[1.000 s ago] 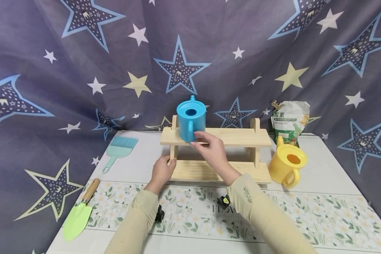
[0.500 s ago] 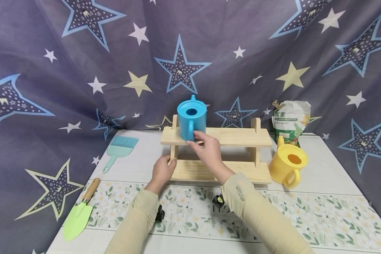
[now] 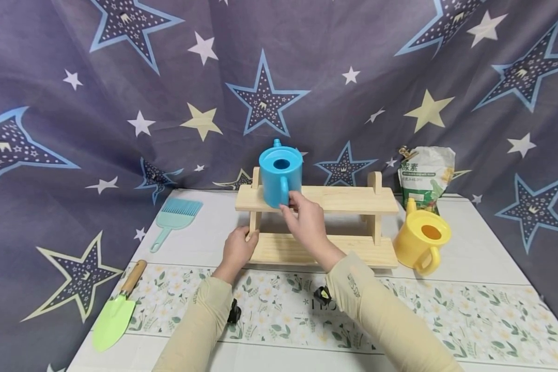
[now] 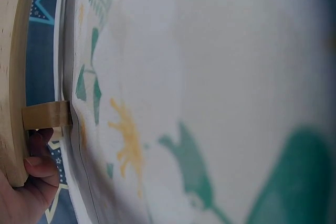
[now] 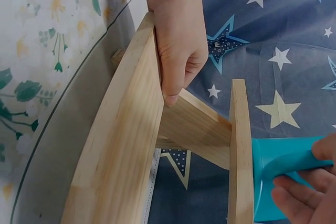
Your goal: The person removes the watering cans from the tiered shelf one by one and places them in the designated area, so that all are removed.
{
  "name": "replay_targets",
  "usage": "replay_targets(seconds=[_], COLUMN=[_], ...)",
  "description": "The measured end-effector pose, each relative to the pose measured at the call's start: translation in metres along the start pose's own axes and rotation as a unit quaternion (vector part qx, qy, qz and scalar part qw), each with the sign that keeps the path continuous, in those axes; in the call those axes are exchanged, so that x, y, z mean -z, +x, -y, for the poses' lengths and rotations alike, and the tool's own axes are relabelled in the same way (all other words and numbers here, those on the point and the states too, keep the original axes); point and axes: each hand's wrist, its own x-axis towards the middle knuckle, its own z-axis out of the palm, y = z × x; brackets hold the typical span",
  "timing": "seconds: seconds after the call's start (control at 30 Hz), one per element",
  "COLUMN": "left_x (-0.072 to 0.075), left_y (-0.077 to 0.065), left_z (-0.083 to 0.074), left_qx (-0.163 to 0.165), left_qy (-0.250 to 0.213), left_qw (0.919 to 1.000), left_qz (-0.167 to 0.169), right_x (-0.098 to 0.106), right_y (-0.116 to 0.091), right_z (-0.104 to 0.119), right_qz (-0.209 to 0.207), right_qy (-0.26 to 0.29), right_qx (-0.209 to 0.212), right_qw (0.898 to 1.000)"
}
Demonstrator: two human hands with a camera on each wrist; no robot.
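Observation:
A blue toy watering can [image 3: 274, 178] stands upright on the upper board at the left end of a two-tier wooden shelf [image 3: 346, 200]. Its spout points to the back and its handle faces me. My right hand [image 3: 307, 219] pinches the lower part of that handle; the right wrist view shows thumb and fingers around the handle [image 5: 289, 162]. At the left end of the lower board, my left hand [image 3: 238, 249] grips the shelf, its fingers curled round the board's edge in the left wrist view. Part of the lower board is hidden behind my right hand.
A yellow watering can [image 3: 414, 243] stands right of the shelf, before a white and green bag [image 3: 425, 175] with a clip. To the left lie a teal brush-like dustpan [image 3: 174, 219] and a green trowel [image 3: 113, 315]. A starred curtain [image 3: 279, 62] hangs behind.
The blue watering can has turned slightly on the board: its handle has shifted right and its spout left. My right hand has moved with the handle; my left hand has stayed put.

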Motion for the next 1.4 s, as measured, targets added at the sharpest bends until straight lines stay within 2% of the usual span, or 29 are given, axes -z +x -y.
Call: replay_targets(seconds=[0.13, 0.33, 0.8, 1.4], left_x=[0.000, 0.001, 0.001, -0.001], left_y=[-0.001, -0.001, 0.000, 0.001], left_z=[0.000, 0.000, -0.001, 0.002], left_qx=[0.001, -0.001, -0.005, -0.004], left_qy=[0.002, 0.003, 0.001, -0.001], left_qw=[1.0000, 1.0000, 1.0000, 1.0000], left_qz=[0.001, 0.000, 0.004, 0.003], right_x=[0.003, 0.011, 0.025, 0.054], right_y=[-0.003, -0.005, -0.011, -0.020], right_z=[-0.001, -0.004, -0.006, -0.011], right_qz=[0.006, 0.012, -0.008, -0.029], right_qy=[-0.014, -0.005, 0.011, 0.039], right_qx=[0.016, 0.016, 0.040, 0.028], right_qw=[1.000, 1.000, 0.999, 0.998])
